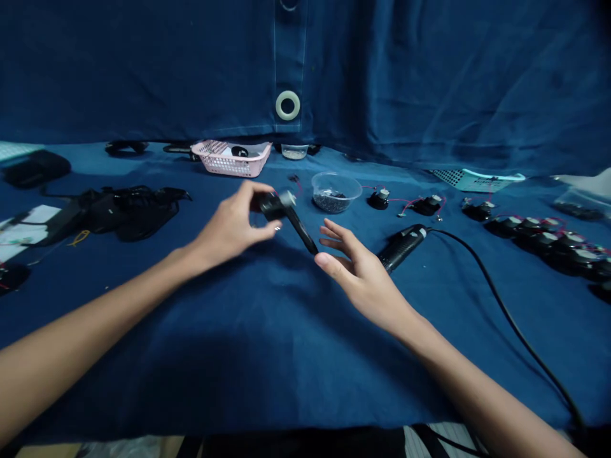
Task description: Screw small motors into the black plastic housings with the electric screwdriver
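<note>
Black part w/ silver cap (300, 230) is up off the worktop (238, 381), mid-front, btwn both hands. L hand (231, 222) has fingers clamped on its thick capped end, thumb below; prob. held there as it's the chunkiest grip, leaving the long arm free, slanting down toward R hand (370, 286). R fingers are apart, thumb tip at the arm's low end; can't tell if it touches, prob. there to steady or tilt it. Corded driver (403, 247) lies just beside R hand, prob. for quick reach, cable off to the right.

Containers: round clear tub (353, 189) behind the hands holds small dark bits (331, 202), prob. screws, close in for easy picking. Pink basket (229, 166) farther back has white stuff + a black round pc; small tub (294, 148) beside it, pale contents. Green basket (496, 183), far right: contents hidden.
</note>
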`<action>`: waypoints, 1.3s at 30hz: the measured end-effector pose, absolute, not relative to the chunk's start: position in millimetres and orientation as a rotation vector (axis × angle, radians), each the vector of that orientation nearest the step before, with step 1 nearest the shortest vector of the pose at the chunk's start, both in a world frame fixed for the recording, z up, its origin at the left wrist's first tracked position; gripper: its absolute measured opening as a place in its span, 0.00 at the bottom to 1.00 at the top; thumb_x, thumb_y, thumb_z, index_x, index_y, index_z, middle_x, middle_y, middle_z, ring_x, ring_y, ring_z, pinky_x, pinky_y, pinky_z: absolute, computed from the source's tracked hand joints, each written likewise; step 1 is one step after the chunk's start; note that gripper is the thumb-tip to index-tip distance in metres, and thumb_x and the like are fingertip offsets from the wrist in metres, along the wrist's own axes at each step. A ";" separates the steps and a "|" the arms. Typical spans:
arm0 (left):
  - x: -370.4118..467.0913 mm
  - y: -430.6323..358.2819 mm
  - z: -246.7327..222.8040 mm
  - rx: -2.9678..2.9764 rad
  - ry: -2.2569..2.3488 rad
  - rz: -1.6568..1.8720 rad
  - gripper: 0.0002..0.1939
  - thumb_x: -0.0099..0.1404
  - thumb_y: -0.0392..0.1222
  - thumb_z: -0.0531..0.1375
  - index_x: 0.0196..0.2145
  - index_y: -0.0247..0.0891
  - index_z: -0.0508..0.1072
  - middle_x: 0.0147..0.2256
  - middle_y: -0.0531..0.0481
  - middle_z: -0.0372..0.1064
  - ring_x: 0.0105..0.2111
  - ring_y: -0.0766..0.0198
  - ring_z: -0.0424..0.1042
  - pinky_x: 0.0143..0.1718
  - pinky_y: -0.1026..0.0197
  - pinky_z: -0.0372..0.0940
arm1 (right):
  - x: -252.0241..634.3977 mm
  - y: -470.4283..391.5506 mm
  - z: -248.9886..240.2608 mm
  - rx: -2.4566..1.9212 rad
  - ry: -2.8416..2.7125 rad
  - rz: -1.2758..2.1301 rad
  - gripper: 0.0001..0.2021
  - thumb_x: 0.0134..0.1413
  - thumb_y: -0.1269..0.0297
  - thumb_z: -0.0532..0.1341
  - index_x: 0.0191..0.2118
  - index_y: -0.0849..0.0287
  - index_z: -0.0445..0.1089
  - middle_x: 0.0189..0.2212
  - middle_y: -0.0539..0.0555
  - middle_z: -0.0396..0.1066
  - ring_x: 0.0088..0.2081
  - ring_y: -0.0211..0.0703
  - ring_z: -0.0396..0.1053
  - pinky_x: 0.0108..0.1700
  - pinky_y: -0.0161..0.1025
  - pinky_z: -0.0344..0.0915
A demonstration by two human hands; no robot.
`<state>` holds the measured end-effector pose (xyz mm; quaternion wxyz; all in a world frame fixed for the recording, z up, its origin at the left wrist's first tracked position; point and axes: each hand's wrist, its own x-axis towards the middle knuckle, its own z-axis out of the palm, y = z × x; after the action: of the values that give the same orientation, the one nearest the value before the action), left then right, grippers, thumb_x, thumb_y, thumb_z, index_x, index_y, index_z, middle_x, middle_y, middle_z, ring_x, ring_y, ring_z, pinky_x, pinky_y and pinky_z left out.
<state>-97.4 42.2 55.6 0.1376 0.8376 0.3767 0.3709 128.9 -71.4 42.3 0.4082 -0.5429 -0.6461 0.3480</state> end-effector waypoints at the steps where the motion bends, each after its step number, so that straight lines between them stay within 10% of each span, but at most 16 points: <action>1: -102.4 63.5 62.6 2.406 1.155 1.142 0.29 0.59 0.48 0.66 0.54 0.39 0.62 0.48 0.51 0.69 0.48 0.59 0.70 0.52 0.56 0.65 | 130.9 -70.3 43.7 -1.375 -1.611 0.835 0.30 0.60 0.48 0.59 0.65 0.50 0.54 0.64 0.56 0.57 0.62 0.46 0.60 0.61 0.48 0.63; 11: -125.4 231.2 116.9 1.988 1.818 1.168 0.35 0.56 0.63 0.66 0.48 0.33 0.62 0.43 0.55 0.63 0.52 0.56 0.62 0.61 0.46 0.57 | 146.9 -70.4 30.5 -1.334 -1.532 0.826 0.16 0.64 0.55 0.56 0.54 0.51 0.65 0.52 0.54 0.67 0.50 0.42 0.70 0.53 0.43 0.71; 18: -59.5 99.5 102.6 2.323 1.091 0.981 0.24 0.61 0.50 0.64 0.53 0.41 0.68 0.41 0.53 0.71 0.38 0.65 0.71 0.42 0.62 0.66 | 155.4 -49.6 59.1 -1.298 -1.582 0.473 0.36 0.56 0.57 0.65 0.66 0.52 0.51 0.63 0.53 0.57 0.63 0.41 0.58 0.61 0.40 0.65; 25: -41.0 -3.1 68.5 2.055 1.104 0.967 0.23 0.60 0.48 0.64 0.52 0.42 0.67 0.40 0.54 0.72 0.35 0.66 0.71 0.40 0.63 0.67 | 142.9 -73.0 58.8 -1.262 -1.740 0.379 0.16 0.60 0.69 0.59 0.54 0.59 0.69 0.52 0.51 0.71 0.52 0.35 0.70 0.55 0.30 0.65; 39: -46.8 -6.3 57.2 2.011 1.127 0.794 0.20 0.61 0.50 0.63 0.50 0.47 0.68 0.32 0.57 0.70 0.31 0.65 0.70 0.38 0.61 0.66 | 149.9 -77.2 64.5 -1.382 -1.712 0.653 0.14 0.57 0.69 0.60 0.48 0.55 0.74 0.33 0.43 0.75 0.31 0.30 0.68 0.36 0.28 0.63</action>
<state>-46.8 -6.3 57.2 0.3445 0.7744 0.4340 0.3056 149.9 -77.2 64.5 0.4107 -0.5491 -0.6800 0.2594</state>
